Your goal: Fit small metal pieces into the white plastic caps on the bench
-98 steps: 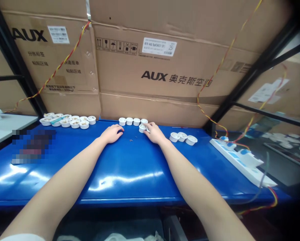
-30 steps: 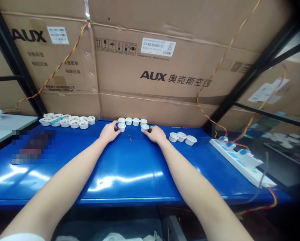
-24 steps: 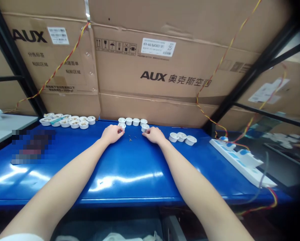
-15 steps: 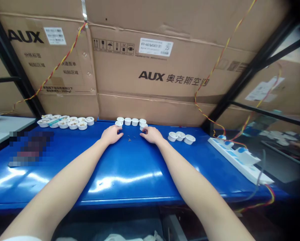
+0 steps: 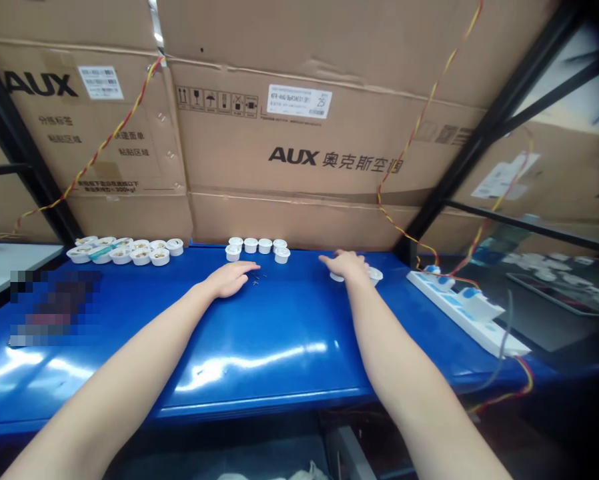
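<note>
My left hand (image 5: 229,279) lies low over the blue table (image 5: 269,320), fingers stretched out beside several small dark screw-like pieces (image 5: 256,282). It holds nothing that I can see. Just behind stands a group of small white lidded cups (image 5: 265,246), one of them (image 5: 233,253) close to that hand. On the right, my right hand (image 5: 348,265) is spread above another few white cups (image 5: 375,275) and partly covers them. Its fingers are apart; whether they touch a cup is hidden.
Several white cups with small contents (image 5: 140,256) stand at the back left, near a pixelated dark object (image 5: 54,307). A white power strip (image 5: 464,313) with plugs lies at the right. Cardboard boxes (image 5: 299,180) form the back wall; twisted red-yellow wires (image 5: 112,137) hang before them.
My right hand has moved right, from the middle cups to the right-hand ones. My left hand has come nearer the small pieces, its fingers straighter. The view has shifted slightly.
</note>
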`<act>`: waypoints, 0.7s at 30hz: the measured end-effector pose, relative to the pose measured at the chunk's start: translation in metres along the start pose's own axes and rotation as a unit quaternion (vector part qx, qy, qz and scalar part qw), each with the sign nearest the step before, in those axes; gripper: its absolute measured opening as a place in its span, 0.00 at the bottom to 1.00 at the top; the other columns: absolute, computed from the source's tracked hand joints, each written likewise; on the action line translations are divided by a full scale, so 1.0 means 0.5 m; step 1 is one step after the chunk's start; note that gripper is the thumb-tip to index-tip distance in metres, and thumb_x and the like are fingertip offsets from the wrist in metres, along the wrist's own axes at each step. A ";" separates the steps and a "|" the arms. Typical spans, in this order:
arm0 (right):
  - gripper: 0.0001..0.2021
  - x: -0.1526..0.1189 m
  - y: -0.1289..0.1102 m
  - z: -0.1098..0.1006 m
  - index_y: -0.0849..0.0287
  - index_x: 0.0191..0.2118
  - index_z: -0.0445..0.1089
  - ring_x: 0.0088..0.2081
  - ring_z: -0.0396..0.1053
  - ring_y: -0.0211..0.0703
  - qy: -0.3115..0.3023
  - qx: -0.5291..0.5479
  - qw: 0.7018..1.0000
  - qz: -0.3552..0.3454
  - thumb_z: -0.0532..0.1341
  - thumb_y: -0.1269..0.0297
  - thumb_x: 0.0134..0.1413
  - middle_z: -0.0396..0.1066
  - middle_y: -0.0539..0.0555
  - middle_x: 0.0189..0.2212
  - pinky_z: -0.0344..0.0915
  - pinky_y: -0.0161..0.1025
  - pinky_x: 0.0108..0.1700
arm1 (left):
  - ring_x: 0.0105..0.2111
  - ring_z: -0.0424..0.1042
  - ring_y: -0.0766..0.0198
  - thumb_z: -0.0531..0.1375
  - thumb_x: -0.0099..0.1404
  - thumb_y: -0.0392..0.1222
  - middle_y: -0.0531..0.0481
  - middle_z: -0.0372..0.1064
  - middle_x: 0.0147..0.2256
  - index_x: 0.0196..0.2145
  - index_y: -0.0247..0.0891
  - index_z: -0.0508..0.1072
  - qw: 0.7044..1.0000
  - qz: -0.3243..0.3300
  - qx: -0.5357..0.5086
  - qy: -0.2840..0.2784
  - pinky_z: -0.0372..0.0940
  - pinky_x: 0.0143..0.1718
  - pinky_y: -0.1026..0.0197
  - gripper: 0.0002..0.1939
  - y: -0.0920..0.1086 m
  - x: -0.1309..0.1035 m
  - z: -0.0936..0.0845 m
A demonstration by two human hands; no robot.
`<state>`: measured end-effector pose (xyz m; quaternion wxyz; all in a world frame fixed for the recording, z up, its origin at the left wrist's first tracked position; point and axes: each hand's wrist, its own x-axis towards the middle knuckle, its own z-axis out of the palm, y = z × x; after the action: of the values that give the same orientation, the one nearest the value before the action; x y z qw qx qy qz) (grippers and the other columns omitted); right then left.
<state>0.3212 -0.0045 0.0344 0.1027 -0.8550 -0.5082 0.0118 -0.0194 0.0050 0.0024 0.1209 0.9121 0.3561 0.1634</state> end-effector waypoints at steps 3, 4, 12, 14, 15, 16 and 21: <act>0.34 0.003 -0.005 0.026 0.59 0.55 0.70 0.61 0.55 0.67 -0.031 -0.029 0.998 -0.035 0.52 0.36 0.56 0.63 0.66 0.58 0.51 0.60 0.59 | 0.65 0.55 0.59 0.47 0.66 0.33 0.47 0.57 0.65 0.63 0.41 0.63 0.999 0.030 0.015 -0.037 0.51 0.66 0.53 0.28 0.011 -0.003 -0.002; 0.34 0.000 -0.013 0.032 0.59 0.55 0.70 0.61 0.55 0.67 -0.029 -0.032 0.998 -0.049 0.51 0.36 0.56 0.64 0.66 0.57 0.51 0.60 0.59 | 0.65 0.55 0.59 0.47 0.66 0.33 0.47 0.56 0.65 0.63 0.41 0.63 0.998 0.038 0.018 -0.042 0.51 0.66 0.52 0.28 0.015 -0.003 -0.002; 0.38 -0.037 -0.085 0.034 0.57 0.54 0.71 0.59 0.59 0.67 -0.031 -0.012 0.990 -0.140 0.48 0.30 0.54 0.65 0.65 0.57 0.57 0.59 0.56 | 0.66 0.53 0.57 0.49 0.68 0.35 0.46 0.55 0.65 0.63 0.40 0.62 0.994 0.082 0.037 -0.069 0.51 0.66 0.51 0.26 0.042 0.003 0.010; 0.41 -0.039 -0.084 0.026 0.57 0.55 0.70 0.59 0.59 0.68 -0.052 -0.015 0.987 -0.149 0.51 0.27 0.49 0.65 0.65 0.57 0.58 0.59 0.56 | 0.65 0.55 0.58 0.50 0.67 0.34 0.47 0.57 0.64 0.62 0.41 0.64 0.994 0.081 0.032 -0.063 0.52 0.65 0.53 0.26 0.042 0.003 0.012; 0.42 -0.038 -0.081 0.021 0.57 0.55 0.70 0.59 0.60 0.67 -0.064 -0.020 0.986 -0.154 0.53 0.27 0.46 0.66 0.65 0.57 0.59 0.58 0.56 | 0.65 0.56 0.59 0.50 0.67 0.33 0.48 0.58 0.64 0.62 0.41 0.64 0.995 0.079 0.028 -0.060 0.53 0.65 0.54 0.26 0.041 0.003 0.012; 0.41 -0.038 -0.077 0.016 0.57 0.55 0.70 0.58 0.62 0.66 -0.078 -0.026 0.984 -0.159 0.56 0.28 0.45 0.67 0.65 0.56 0.60 0.56 0.56 | 0.64 0.58 0.59 0.50 0.67 0.33 0.49 0.59 0.63 0.61 0.42 0.65 0.995 0.077 0.023 -0.058 0.54 0.65 0.55 0.26 0.039 0.003 0.011; 0.36 -0.059 -0.088 -0.005 0.56 0.55 0.70 0.54 0.68 0.62 -0.107 -0.049 0.977 -0.179 0.60 0.35 0.47 0.70 0.63 0.54 0.64 0.51 0.52 | 0.60 0.65 0.62 0.50 0.66 0.32 0.50 0.67 0.58 0.55 0.42 0.73 0.996 0.078 -0.011 -0.040 0.58 0.63 0.57 0.23 0.033 0.003 0.007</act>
<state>0.2694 -0.0104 0.0427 0.0061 -0.7478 -0.6612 0.0596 -0.0071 -0.0061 0.0050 0.1319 0.9413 0.2773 0.1401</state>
